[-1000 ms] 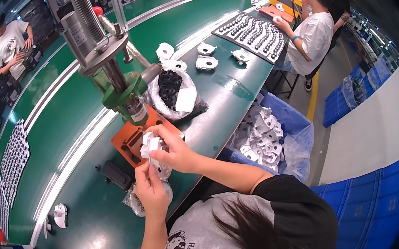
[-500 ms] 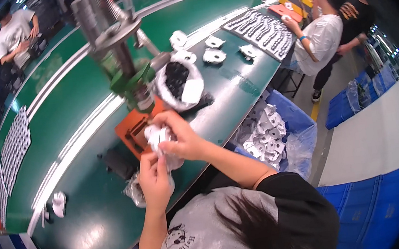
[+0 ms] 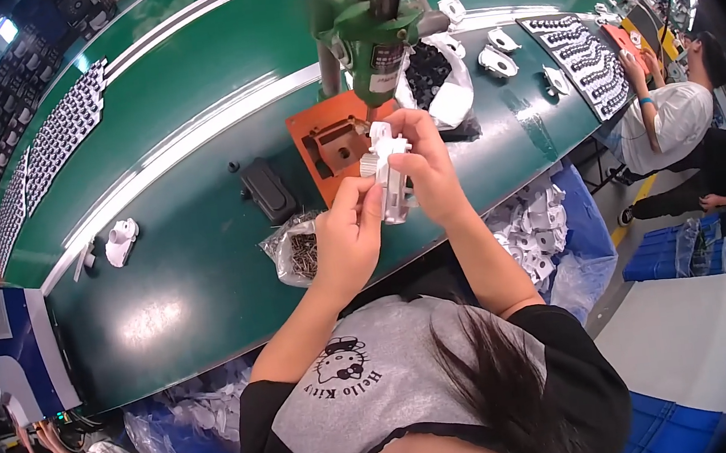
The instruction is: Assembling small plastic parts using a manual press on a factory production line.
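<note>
Both my hands hold a white plastic housing part (image 3: 389,168) above the near edge of the green table, just in front of an orange fixture (image 3: 306,133). My left hand (image 3: 348,235) pinches its left side between thumb and fingers. On the right, my right hand (image 3: 430,172) grips its upper part, fingers curled behind and thumb in front. The fingers hide some of the part's outline. Over the fixture stands the green head (image 3: 370,36) of an upright machine. A clear bag of small metal screws (image 3: 304,256) lies next to my left hand.
A black box-shaped object (image 3: 268,191) lies left of the fixture. Beyond my right hand sits a white bag of black pieces (image 3: 428,74). Loose white parts (image 3: 498,61) and a tray of rowed pieces (image 3: 579,63) are farther right. A blue-lined bin (image 3: 593,240) stands beside the table; co-workers sit nearby.
The view has swung left, so the machine and fixture appear farther right. My hands still hold the white part, which now shows more fully and stands lengthwise between them.
</note>
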Action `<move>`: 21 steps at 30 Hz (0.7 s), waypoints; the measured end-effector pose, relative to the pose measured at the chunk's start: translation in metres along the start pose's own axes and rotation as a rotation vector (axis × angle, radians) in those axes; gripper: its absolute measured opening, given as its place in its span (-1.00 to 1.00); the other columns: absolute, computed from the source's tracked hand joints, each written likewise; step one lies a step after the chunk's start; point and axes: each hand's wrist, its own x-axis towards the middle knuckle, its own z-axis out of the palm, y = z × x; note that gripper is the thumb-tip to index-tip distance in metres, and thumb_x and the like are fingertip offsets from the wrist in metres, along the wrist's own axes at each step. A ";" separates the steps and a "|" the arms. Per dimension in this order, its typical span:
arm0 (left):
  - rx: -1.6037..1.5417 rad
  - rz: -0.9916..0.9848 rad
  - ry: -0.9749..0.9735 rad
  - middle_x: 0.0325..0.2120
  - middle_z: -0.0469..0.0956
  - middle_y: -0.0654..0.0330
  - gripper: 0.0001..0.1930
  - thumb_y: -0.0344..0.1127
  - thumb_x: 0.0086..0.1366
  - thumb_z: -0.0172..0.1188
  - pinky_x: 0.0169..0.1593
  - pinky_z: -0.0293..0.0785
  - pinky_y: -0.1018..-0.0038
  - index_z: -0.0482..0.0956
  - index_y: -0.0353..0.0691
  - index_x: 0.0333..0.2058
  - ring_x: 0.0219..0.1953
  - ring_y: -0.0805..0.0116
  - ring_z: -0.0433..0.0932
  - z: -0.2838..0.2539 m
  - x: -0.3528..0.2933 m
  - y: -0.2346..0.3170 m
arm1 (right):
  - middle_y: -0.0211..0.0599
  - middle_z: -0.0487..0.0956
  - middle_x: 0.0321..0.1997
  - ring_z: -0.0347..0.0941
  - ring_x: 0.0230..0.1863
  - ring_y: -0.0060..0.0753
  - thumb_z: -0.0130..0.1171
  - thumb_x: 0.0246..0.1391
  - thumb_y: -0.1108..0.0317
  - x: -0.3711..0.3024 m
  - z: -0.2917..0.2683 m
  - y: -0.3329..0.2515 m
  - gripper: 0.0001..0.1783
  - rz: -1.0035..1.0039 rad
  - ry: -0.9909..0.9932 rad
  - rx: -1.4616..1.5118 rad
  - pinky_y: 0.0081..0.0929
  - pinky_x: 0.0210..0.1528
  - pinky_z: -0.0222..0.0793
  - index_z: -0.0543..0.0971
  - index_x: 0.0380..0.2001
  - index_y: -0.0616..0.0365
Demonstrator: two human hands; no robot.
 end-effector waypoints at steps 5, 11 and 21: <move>-0.089 -0.021 -0.006 -0.71 0.39 0.22 -0.88 -0.36 0.30 0.02 -0.57 0.25 0.61 0.41 -0.31 -0.33 -0.67 0.60 0.32 0.003 -0.002 -0.004 | -0.38 0.33 -0.21 0.25 -0.22 -0.59 0.05 -0.12 0.32 -0.001 0.000 0.001 -0.52 -0.048 -0.001 -0.091 -0.62 -0.14 0.20 0.25 -0.08 0.21; 0.026 -0.002 0.018 -0.69 0.45 0.23 -0.88 -0.37 0.29 0.02 -0.54 0.29 0.61 0.42 -0.32 -0.33 -0.63 0.64 0.37 0.007 -0.004 -0.004 | -0.42 0.28 -0.26 0.20 -0.27 -0.62 0.02 -0.12 0.34 -0.007 0.007 0.004 -0.56 -0.061 0.087 -0.101 -0.65 -0.19 0.18 0.25 -0.11 0.19; -0.199 -0.013 0.012 -0.49 0.55 0.19 -0.86 -0.43 0.21 0.13 -0.26 0.43 0.63 0.39 -0.35 -0.31 -0.39 0.52 0.54 0.018 -0.009 -0.011 | -0.38 0.34 -0.31 0.25 -0.34 -0.63 0.02 -0.12 0.26 -0.002 -0.002 0.007 -0.52 -0.068 0.014 -0.270 -0.65 -0.29 0.21 0.29 -0.09 0.23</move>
